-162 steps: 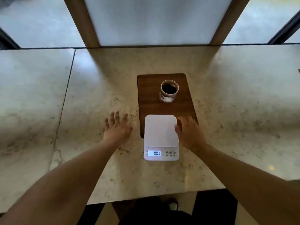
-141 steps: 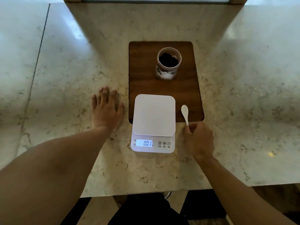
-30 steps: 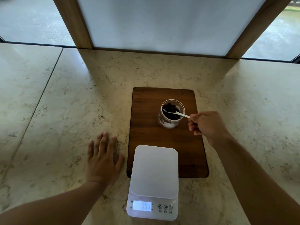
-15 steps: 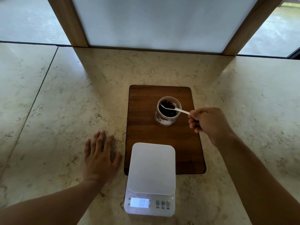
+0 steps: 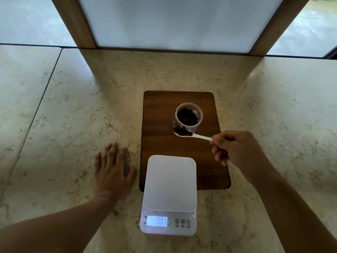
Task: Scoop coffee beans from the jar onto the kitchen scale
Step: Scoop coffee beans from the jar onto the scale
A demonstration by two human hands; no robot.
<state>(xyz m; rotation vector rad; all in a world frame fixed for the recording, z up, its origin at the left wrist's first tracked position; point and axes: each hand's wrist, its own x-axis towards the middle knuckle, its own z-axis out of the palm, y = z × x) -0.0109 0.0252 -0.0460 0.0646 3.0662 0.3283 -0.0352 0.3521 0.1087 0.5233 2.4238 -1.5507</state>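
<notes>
A clear jar (image 5: 189,116) with dark coffee beans stands open on a dark wooden board (image 5: 160,125). My right hand (image 5: 237,152) pinches the handle of a white spoon (image 5: 198,136). Its bowl, heaped with beans, hovers just in front of the jar, outside the rim. The white kitchen scale (image 5: 170,183) sits nearer to me, overlapping the board's front edge. Its platform is bare and its lit display reads 001. My left hand (image 5: 112,170) lies flat on the counter, fingers spread, to the left of the scale.
The marble counter (image 5: 63,125) stretches wide on both sides, with a seam on the left. A frosted panel (image 5: 173,21) framed by wooden posts rises behind the board.
The spoon has come up out of the jar with beans in it and moved toward me, now in front of the jar. My left hand has stayed flat.
</notes>
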